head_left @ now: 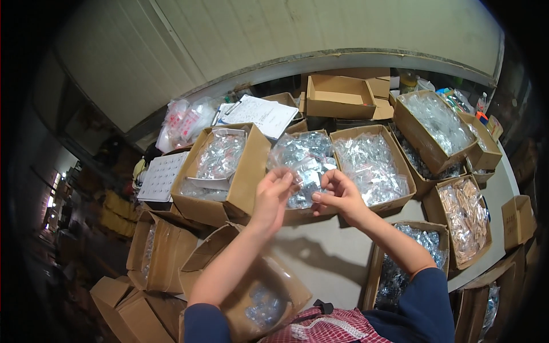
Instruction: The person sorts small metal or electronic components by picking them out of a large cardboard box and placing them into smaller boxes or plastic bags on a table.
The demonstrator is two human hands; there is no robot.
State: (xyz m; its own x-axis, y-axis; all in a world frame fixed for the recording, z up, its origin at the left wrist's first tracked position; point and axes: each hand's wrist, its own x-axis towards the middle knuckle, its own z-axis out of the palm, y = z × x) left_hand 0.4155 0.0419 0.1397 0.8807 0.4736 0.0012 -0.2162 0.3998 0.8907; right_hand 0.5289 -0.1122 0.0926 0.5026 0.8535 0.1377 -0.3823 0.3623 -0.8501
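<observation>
Both of my hands are raised over the middle cardboard box (293, 216), which is filled with clear plastic bags of shiny metal parts. My left hand (271, 197) has its thumb and fingers closed at the left edge of a small clear plastic bag (309, 183). At that bag's right side, my right hand (343, 198) pinches it between thumb and forefinger. Grey metal pieces seem to be inside it, though its outline blends with the bags behind. Just right of my right hand stands another box (413, 193) full of similar bags.
A tall box (250, 166) of bagged parts stands left, beside a clipboard with paper (266, 114). An empty carton (340, 106) sits at the back. More filled boxes (452, 166) crowd the right. Near my left forearm lies an open box (289, 283) with bags inside, on the pale table (343, 246).
</observation>
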